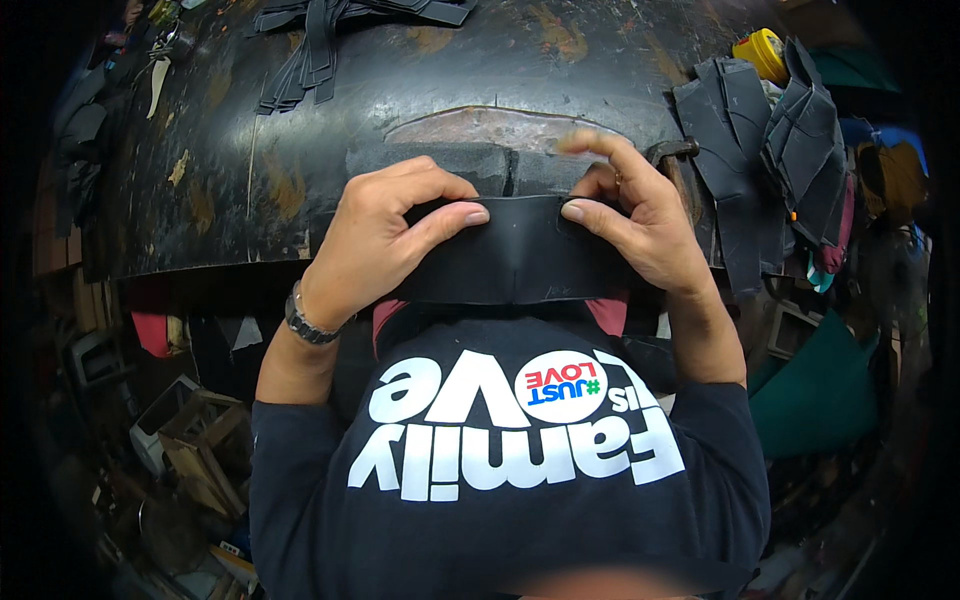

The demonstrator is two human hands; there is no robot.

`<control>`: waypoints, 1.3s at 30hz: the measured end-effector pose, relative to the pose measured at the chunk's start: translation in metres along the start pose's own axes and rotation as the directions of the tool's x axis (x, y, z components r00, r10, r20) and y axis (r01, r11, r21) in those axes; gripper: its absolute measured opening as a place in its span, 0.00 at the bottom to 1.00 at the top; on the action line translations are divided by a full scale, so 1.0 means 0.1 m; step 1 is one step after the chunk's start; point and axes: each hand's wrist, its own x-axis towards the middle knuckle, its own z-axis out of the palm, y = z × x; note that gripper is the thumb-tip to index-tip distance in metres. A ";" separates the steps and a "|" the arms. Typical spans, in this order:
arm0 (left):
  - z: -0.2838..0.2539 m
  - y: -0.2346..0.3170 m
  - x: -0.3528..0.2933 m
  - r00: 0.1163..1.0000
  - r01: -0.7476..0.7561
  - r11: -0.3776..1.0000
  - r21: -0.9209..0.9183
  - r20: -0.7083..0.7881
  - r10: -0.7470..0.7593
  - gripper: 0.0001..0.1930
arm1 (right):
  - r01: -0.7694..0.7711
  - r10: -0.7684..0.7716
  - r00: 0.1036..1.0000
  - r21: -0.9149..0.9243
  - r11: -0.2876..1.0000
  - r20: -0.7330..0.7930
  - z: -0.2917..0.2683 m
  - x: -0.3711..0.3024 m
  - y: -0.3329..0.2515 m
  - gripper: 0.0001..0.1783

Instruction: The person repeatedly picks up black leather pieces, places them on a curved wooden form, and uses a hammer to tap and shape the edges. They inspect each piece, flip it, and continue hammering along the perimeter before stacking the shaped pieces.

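A wide, flat piece of black leather [515, 250] hangs at the table's near edge, in front of my chest. A faint seam or crease runs down its middle, and light marks show near its lower edge. My left hand [400, 220] pinches its upper edge left of the middle, thumb on the near face. On the other side, my right hand [635, 220] grips the upper edge between thumb and bent fingers. The right index finger is raised off the leather and blurred. Beyond the upper edge, a dark narrow gap shows between black pieces on the table.
The worn black table [350, 130] curves across the far side. Black strips [310, 50] lie at its far left. Stacked black sheets [735, 140] and a yellow tub [762, 52] are at the right, near a rusty metal clamp [672, 150]. A wooden stool [200, 445] stands lower left.
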 end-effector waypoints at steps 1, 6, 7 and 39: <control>0.03 -0.04 0.01 1.000 0.012 1.000 0.018 0.005 -0.012 0.07 | -0.037 0.037 0.999 -0.019 0.999 -0.013 0.02 -0.01 0.03 0.15; 0.10 -0.15 0.06 0.998 0.060 0.996 0.059 0.026 -0.062 0.09 | -0.079 0.072 0.997 -0.195 0.978 -0.041 0.06 -0.01 0.13 0.14; 0.09 -0.15 0.07 0.996 0.079 0.995 0.056 0.026 -0.081 0.09 | -0.056 0.050 0.998 -0.224 0.973 -0.034 0.06 0.01 0.14 0.14; 0.10 -0.54 0.60 0.938 0.262 0.951 0.165 0.186 -0.291 0.09 | -0.096 0.040 0.991 -0.462 0.882 -0.129 0.09 0.39 0.44 0.11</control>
